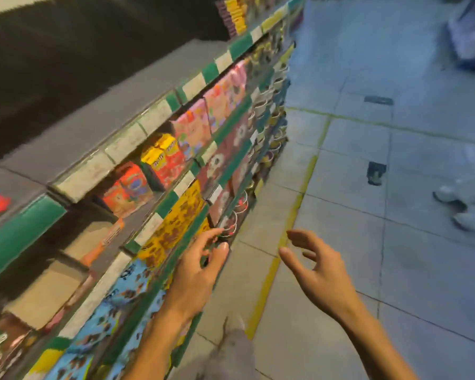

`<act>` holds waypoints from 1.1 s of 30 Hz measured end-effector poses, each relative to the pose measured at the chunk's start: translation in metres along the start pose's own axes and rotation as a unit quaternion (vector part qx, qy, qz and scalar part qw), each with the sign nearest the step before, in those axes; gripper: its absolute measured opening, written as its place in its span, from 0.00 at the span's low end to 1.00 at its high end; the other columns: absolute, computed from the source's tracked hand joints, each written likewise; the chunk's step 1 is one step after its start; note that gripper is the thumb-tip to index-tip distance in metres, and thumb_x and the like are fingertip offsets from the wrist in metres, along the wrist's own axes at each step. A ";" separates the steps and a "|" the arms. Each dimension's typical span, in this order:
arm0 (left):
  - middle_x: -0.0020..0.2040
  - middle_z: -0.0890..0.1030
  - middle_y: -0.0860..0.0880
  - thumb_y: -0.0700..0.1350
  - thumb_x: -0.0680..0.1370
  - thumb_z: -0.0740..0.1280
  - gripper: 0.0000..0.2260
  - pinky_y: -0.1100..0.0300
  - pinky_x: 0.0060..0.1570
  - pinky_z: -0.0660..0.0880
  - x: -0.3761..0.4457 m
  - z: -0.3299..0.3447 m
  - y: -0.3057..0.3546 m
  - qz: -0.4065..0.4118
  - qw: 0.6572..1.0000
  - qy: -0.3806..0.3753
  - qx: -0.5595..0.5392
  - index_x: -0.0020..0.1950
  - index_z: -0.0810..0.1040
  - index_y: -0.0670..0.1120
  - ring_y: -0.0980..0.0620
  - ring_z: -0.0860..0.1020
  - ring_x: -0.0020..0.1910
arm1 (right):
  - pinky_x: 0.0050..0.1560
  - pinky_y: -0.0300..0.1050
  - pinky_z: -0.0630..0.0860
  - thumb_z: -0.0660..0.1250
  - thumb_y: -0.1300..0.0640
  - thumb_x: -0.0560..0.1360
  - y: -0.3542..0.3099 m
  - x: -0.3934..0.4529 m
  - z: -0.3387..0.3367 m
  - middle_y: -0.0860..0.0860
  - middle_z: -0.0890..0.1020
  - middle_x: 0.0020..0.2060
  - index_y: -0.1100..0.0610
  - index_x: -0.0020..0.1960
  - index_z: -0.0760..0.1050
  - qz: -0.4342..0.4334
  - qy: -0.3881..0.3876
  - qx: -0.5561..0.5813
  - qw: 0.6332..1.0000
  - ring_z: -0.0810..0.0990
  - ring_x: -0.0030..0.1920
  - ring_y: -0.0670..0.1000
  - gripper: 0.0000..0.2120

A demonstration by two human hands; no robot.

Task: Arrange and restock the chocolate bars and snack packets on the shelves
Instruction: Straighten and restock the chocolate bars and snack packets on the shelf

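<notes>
Reach step: left hand [195, 272] and right hand [317, 270], both released and empty, approach lower-centre yellow snack packets [181, 218]; next, grasp one

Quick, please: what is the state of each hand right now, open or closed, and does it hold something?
Left hand: open, fingers reaching at the shelf edge, holding nothing.
Right hand: open, fingers spread in the air, holding nothing.

We have one view only, from the head camera, wide-angle, looking forward and steeply down along a shop aisle. The shelves [159, 193] run close along our left and recede ahead; the tiled floor [368, 187] fills the right. The frame is tilted and blurred. Both forearms enter from the bottom edge, near the lens.
</notes>
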State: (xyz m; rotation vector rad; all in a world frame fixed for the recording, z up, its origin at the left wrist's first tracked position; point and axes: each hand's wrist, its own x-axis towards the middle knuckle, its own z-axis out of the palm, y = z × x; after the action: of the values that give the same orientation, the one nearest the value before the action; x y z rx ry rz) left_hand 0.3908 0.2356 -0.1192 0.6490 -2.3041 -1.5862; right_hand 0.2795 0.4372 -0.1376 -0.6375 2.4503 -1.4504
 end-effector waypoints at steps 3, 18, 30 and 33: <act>0.57 0.74 0.76 0.59 0.78 0.65 0.14 0.78 0.51 0.67 0.053 0.021 -0.002 -0.012 0.999 -0.047 -0.020 0.63 0.75 0.59 0.71 0.73 0.59 | 0.62 0.47 0.76 0.65 0.34 0.73 0.013 0.038 -0.012 0.37 0.80 0.57 0.44 0.63 0.75 0.030 0.031 0.013 0.999 0.77 0.60 0.38 0.23; 0.64 0.76 0.65 0.66 0.72 0.63 0.23 0.60 0.60 0.71 0.373 0.117 0.065 0.050 0.981 -0.168 -0.080 0.65 0.75 0.63 0.64 0.75 0.61 | 0.64 0.44 0.75 0.67 0.39 0.73 0.032 0.283 -0.108 0.37 0.80 0.58 0.45 0.62 0.75 0.111 0.158 0.028 0.981 0.77 0.60 0.36 0.20; 0.60 0.75 0.71 0.65 0.74 0.62 0.16 0.67 0.54 0.68 0.545 0.140 0.110 -0.004 0.999 0.022 -0.034 0.61 0.73 0.69 0.70 0.73 0.59 | 0.64 0.46 0.75 0.65 0.38 0.72 0.046 0.557 -0.156 0.36 0.80 0.57 0.42 0.61 0.75 0.018 -0.011 0.032 0.999 0.78 0.59 0.37 0.20; 0.60 0.73 0.74 0.66 0.75 0.63 0.13 0.67 0.56 0.68 0.574 0.135 0.131 -0.006 0.994 0.103 -0.023 0.59 0.73 0.72 0.72 0.72 0.59 | 0.63 0.47 0.76 0.66 0.37 0.72 0.032 0.629 -0.161 0.36 0.81 0.56 0.42 0.60 0.75 -0.028 -0.062 0.030 0.997 0.78 0.58 0.37 0.19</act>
State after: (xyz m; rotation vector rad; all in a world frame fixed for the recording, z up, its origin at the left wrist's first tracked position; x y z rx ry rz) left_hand -0.1943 0.0952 -0.0641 0.7780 -2.1116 -1.4972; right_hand -0.3475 0.2782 -0.0695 -0.7646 2.3032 -1.4540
